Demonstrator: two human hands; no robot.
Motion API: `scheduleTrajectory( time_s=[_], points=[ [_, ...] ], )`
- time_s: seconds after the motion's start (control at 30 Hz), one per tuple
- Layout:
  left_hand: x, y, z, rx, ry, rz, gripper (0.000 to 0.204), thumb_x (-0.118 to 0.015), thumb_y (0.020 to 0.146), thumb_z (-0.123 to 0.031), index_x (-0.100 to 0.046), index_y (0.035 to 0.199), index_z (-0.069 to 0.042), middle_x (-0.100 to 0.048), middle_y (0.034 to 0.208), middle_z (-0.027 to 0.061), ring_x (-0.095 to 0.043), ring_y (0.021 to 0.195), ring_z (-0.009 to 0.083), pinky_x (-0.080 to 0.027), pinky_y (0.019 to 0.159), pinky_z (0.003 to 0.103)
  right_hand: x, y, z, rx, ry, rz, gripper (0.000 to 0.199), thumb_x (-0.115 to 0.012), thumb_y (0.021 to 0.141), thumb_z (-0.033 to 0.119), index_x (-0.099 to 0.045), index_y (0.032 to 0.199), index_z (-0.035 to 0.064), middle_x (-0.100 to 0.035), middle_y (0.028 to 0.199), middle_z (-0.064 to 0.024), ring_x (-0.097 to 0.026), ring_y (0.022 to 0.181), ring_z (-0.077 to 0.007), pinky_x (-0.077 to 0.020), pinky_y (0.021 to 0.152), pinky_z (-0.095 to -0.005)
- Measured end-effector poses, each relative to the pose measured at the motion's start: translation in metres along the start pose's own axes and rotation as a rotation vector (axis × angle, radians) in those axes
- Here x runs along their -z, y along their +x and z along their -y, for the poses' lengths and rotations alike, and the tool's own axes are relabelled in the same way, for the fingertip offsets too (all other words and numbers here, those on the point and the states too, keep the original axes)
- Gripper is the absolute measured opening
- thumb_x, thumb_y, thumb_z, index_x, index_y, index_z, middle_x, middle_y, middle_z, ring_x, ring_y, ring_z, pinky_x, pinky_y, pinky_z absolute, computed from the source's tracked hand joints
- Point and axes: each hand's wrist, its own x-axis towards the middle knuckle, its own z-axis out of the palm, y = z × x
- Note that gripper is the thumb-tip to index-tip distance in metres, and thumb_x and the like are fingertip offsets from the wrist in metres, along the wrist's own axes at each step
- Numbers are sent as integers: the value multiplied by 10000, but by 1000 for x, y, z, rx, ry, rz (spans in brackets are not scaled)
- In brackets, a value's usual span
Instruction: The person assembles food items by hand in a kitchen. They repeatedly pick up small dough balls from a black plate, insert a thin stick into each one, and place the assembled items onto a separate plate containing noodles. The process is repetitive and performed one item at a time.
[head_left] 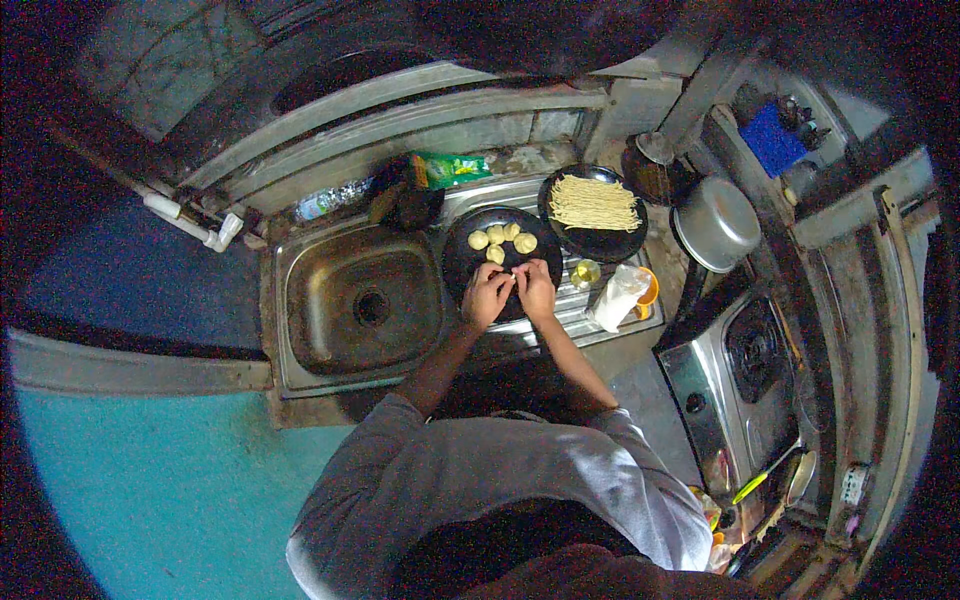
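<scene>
A round black plate [459,243] lies on the ribbed drainboard, with several pale yellow dough balls [496,235] grouped on its far half. Over its near half, my left hand [487,296] and my right hand [537,290] meet with fingertips pinched together. Between them shows a tiny pale bit that looks like dough, mostly covered by the fingers. Farther right, a second black plate [598,244] carries thin dough strips [594,204] laid side by side. Right of my right hand stand a small glass of yellow liquid [585,273] and a white bag [621,295].
To the left is a steel sink basin [318,290]. An orange cup [650,290] stands behind the white bag. A silver pot [718,224] and a gas stove [710,375] are at the right. A green packet [452,170] and a plastic bottle [325,202] line the back ledge.
</scene>
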Motion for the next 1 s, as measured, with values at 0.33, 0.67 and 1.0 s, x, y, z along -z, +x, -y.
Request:
scheduleTrajectory(
  time_s=[0.33,0.67,1.0],
  points=[
    [-6,-3,4,138,-145,-55,154,-634,806,-151,-636,923,-52,-560,984,119,-571,901,305,-469,768,393,4,2,9,-66,-14,119,298,-500,924,286,-664,934,38,-644,917,-140,-623,794,-335,-489,687,-400],
    [-5,-1,1,10,88,0,164,-630,811,-191,-641,916,-66,-611,892,98,-566,890,306,-453,780,415,-2,1,-11,70,146,53,183,-666,817,194,-686,856,16,-628,839,-111,-614,735,-265,-472,639,-325],
    [0,0,0,30,72,62,133,-652,787,-207,-654,847,-88,-625,877,66,-584,857,277,-453,762,403,-6,7,-15,66,229,-32,148,-634,839,154,-681,866,16,-612,836,-116,-587,720,-242,-460,655,-314]
  ],
)
